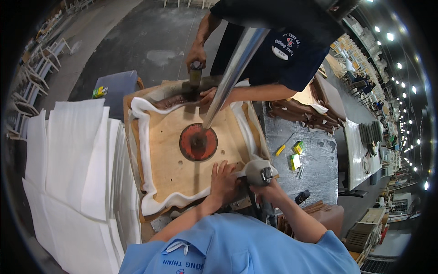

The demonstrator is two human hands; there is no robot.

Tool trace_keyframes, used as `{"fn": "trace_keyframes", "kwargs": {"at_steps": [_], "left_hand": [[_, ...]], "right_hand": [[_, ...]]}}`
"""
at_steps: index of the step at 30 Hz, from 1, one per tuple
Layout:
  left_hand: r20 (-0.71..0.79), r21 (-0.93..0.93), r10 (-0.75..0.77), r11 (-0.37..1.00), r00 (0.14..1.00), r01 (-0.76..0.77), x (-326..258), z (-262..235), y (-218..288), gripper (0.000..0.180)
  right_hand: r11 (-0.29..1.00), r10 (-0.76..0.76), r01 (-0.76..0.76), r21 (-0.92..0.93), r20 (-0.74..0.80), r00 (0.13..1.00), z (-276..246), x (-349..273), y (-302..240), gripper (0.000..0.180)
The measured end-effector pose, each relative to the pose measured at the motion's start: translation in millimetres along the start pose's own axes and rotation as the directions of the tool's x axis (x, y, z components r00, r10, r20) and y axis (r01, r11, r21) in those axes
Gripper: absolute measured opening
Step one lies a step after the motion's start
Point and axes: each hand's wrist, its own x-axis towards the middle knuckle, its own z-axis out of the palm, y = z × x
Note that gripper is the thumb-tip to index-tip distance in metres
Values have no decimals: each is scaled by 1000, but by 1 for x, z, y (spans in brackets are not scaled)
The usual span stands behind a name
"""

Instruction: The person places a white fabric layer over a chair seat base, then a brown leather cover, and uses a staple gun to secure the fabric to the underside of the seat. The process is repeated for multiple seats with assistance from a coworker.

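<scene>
Our left hand (223,180) is flat, fingers spread, pressing the white padding (145,182) at the near edge of the plywood seat board (175,150). Our right hand (269,189), just right of that board, looks clenched around a staple gun (261,176), though it's partly hidden.

The person wears a light blue short-sleeved shirt with a collar and small dark and red printed markings on the chest. Both forearms are bare below the sleeves, and the 2 hands, left hand (223,181) and right hand (270,191), wear no gloves.
</scene>
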Motion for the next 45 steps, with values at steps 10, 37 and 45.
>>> {"fn": "trace_keyframes", "kwargs": {"at_steps": [10, 37, 45], "left_hand": [[-31, 28, 19, 999, 999, -18, -1, 2, -3, 25], [-137, -88, -64, 995, 988, 52, -3, -8, 5, 14], [-77, -4, -28, 1000, 997, 28, -2, -9, 1, 17]], "right_hand": [[996, -59, 53, -78, -73, 996, 11, 12, -7, 43], [1000, 15, -15, -4, -17, 1000, 5, 5, 1, 37], [991, -76, 69, -114, -57, 995, 17, 10, -7, 36]]}}
